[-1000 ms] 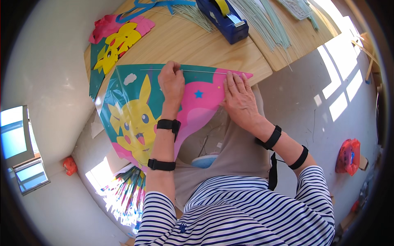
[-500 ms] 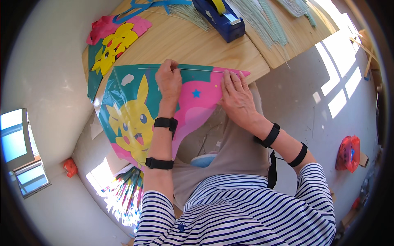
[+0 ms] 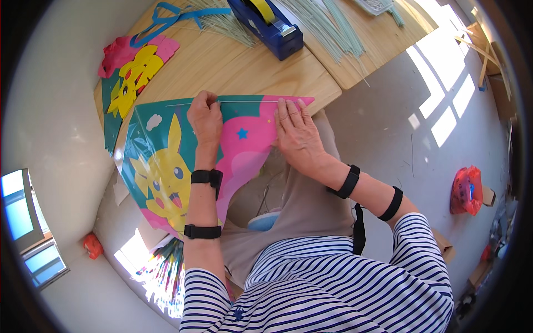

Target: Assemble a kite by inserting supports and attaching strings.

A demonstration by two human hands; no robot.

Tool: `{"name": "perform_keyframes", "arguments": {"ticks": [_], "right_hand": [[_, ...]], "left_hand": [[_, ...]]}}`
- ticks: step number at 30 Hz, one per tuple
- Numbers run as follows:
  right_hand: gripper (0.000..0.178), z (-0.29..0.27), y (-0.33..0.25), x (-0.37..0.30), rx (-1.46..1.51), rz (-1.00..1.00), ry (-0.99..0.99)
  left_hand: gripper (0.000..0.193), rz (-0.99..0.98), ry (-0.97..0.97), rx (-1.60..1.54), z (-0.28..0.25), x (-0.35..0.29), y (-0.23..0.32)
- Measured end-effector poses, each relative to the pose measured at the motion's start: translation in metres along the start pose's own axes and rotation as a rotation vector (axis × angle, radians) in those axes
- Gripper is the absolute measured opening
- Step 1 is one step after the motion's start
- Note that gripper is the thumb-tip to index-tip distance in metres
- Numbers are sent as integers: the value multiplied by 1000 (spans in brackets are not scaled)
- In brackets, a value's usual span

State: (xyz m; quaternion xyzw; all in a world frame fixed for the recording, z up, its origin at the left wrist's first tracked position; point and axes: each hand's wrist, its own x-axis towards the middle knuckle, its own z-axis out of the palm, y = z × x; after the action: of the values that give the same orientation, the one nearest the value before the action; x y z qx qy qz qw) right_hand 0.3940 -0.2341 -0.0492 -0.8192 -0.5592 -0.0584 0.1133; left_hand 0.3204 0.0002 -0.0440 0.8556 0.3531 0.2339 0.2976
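Note:
A green and pink kite sail (image 3: pixel 244 151), printed with a yellow cartoon figure, lies partly on the table and partly over my lap. A thin whitish rod (image 3: pixel 244 102) runs along its far edge, reaching toward the pointed pink corner at the right. My left hand (image 3: pixel 205 123) pinches the rod left of its middle, thumb and fingers closed. Flat on the pink corner, my right hand (image 3: pixel 298 136) presses the rod's right end against the sail with fingers stretched out.
A blue tape dispenser (image 3: pixel 269 30) stands beyond the sail on the wooden table (image 3: pixel 244 72). Bundles of thin rods (image 3: pixel 330 30) lie behind it. Blue ribbon (image 3: pixel 161 22) and yellow-pink cutout pieces (image 3: pixel 136 72) are at the far left. A red bag (image 3: pixel 467 190) sits on the floor at right.
The view has shifted, so the table and sail appear further left. Both hands keep nearly the same places on the rod and sail.

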Motion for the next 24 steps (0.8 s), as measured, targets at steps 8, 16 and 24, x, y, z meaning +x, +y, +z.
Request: {"name": "perform_keyframes", "arguments": {"ticks": [8,16,24], "right_hand": [[65,1,0,0,-10,0,-8],[69,-2,-1,0,3,18,-23],[70,-3,-2,0,13,23,-22]], "left_hand": [[8,4,-2,-15,1,0,-1],[9,24,5,-18,3,-1,-3],[9,20,4,-17,3,-2,-4]]}}
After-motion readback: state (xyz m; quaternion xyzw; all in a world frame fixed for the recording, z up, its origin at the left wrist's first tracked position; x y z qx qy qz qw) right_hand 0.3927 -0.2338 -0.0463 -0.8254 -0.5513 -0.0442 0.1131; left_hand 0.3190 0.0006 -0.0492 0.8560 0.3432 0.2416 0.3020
